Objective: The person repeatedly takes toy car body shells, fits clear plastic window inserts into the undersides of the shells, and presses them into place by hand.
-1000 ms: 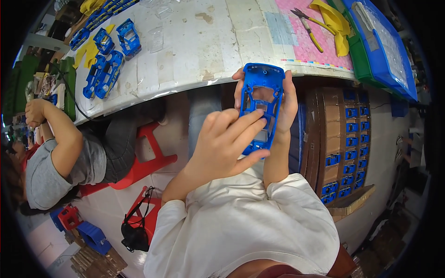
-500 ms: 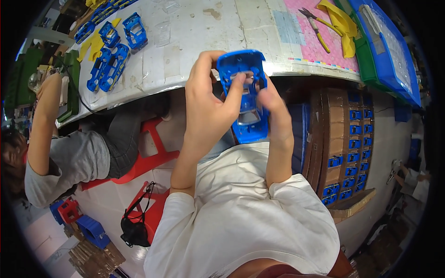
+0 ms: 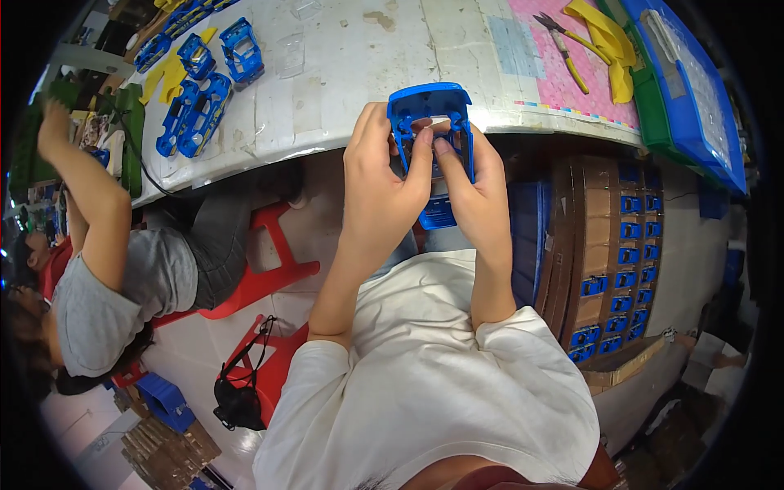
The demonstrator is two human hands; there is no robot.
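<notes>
Just below the near edge of the worktable (image 3: 343, 73), both hands grip a blue plastic toy car body (image 3: 430, 131), held up in front of the chest. Left hand (image 3: 384, 175) wraps its fingers around the shell's left side, thumb pressing onto the middle. Right hand (image 3: 478, 196) closes around the right side, its thumb tip meeting the left thumb at a small pale piece (image 3: 435, 122) set inside the shell. Whether that piece is loose or fixed cannot be told.

Beyond the hands, on the white tabletop, a pink mat (image 3: 563, 77) carries yellow-handled pliers (image 3: 562, 45) and yellow plastic parts (image 3: 608, 37). Farther right sits a green tray (image 3: 653, 114) with a blue bin (image 3: 694, 98) lying in it; the bin's contents are unclear.

At the table's far left lie several more blue car shells (image 3: 200, 94) beside yellow pieces (image 3: 169, 75).

Under the table on the right, cardboard boxes (image 3: 588, 253) stand in rows, holding small blue parts (image 3: 633, 245) stacked in columns.

To the left, another person in a grey shirt (image 3: 98, 302) sits on a red stool (image 3: 269, 269), one arm raised to the table.
</notes>
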